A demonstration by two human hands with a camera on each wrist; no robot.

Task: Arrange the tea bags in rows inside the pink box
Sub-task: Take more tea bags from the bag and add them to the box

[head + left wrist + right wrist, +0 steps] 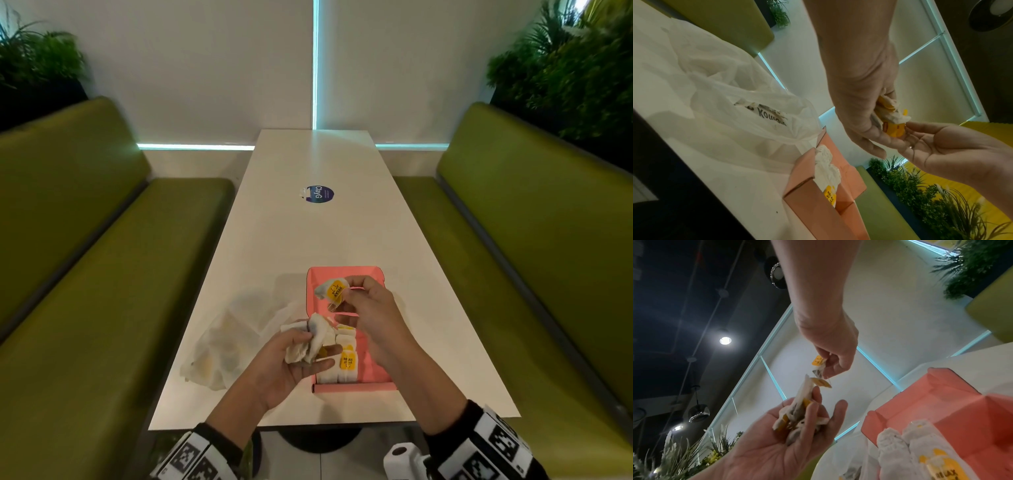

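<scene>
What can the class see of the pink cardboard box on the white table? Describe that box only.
The pink cardboard box is an open, shallow rectangular tray with folded flap walls, sitting flat on the long white table. Its near end holds rows of upright white tea bags with yellow tags; the far end shows bare pink floor. A crumpled clear plastic bag lies at its left side. Both hands are above it; whether either touches it cannot be told.

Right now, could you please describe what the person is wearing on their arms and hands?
Both hands, left hand and right hand, are bare, without gloves. Each wrist carries a black band with white square coded markers; a small white camera sits by the right one.
</scene>
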